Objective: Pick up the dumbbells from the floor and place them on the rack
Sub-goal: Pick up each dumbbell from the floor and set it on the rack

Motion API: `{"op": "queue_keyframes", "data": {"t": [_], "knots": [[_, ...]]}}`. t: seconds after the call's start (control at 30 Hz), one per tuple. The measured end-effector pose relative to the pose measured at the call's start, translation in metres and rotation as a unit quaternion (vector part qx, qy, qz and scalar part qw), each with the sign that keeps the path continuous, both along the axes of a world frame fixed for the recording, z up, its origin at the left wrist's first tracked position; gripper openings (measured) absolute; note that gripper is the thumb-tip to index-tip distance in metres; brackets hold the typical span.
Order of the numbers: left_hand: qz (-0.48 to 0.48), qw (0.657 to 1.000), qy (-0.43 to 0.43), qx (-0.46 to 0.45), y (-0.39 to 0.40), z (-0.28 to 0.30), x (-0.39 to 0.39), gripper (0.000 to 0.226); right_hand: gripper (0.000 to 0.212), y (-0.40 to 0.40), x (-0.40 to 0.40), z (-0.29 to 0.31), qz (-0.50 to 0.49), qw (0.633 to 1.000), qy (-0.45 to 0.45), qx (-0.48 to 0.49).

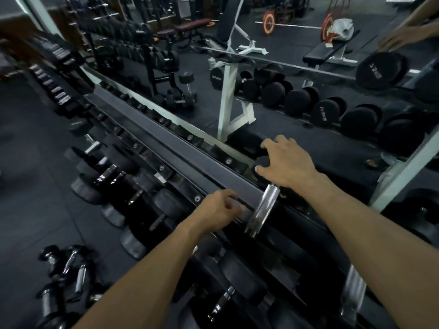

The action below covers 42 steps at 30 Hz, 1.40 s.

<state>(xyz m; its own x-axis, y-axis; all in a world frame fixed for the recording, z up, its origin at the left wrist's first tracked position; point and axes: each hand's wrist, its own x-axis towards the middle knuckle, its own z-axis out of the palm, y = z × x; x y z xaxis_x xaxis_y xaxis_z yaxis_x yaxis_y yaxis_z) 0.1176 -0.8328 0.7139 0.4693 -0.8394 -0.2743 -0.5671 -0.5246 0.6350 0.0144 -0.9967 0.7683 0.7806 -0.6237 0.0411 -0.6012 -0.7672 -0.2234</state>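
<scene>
Up on the rack's point(180, 148) top rail, my right hand point(288, 163) is cupped over the far black end of a dumbbell point(262, 208). Left hand point(217, 211) sits just beside its chrome handle, fingers loosely curled, gripping nothing. More dumbbells point(64, 274) still lying on the floor point(28, 210) down left.

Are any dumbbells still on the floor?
Yes, several small dumbbells with chrome handles lie on the dark floor at lower left, beside the rack.
</scene>
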Motion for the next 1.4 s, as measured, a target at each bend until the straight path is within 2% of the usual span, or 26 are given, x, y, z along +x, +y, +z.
{"op": "queue_keyframes", "data": {"t": [0.13,0.23,0.4,0.6,0.8,1.0,1.1,1.4], "knots": [[0.042,0.998,-0.041,0.001,0.061,0.019,0.019,0.033,0.061,0.046,0.043,0.014,0.122,0.992,0.007,0.012],[0.100,0.993,-0.061,0.017,0.118,0.029,0.037,0.039,0.069,0.092,0.075,0.021,0.206,0.978,0.021,0.024],[0.195,0.978,-0.072,0.031,0.215,0.041,0.059,0.034,0.066,0.170,0.124,0.034,0.291,0.955,0.052,0.022],[0.253,0.961,-0.095,0.058,0.357,0.031,0.075,0.052,0.064,0.299,0.177,0.035,0.384,0.920,0.071,0.015],[0.297,0.941,-0.124,0.101,0.492,0.008,0.085,0.042,0.065,0.446,0.214,0.013,0.466,0.873,0.144,-0.015],[0.326,0.930,-0.118,0.127,0.606,-0.015,0.087,0.042,0.062,0.564,0.253,-0.009,0.527,0.826,0.199,-0.042],[0.351,0.920,-0.085,0.153,0.642,-0.030,0.089,0.044,0.061,0.604,0.273,-0.024,0.542,0.810,0.220,-0.041],[0.407,0.898,0.013,0.166,0.685,-0.111,0.138,0.055,0.054,0.661,0.363,-0.110,0.580,0.764,0.282,-0.030]]}}
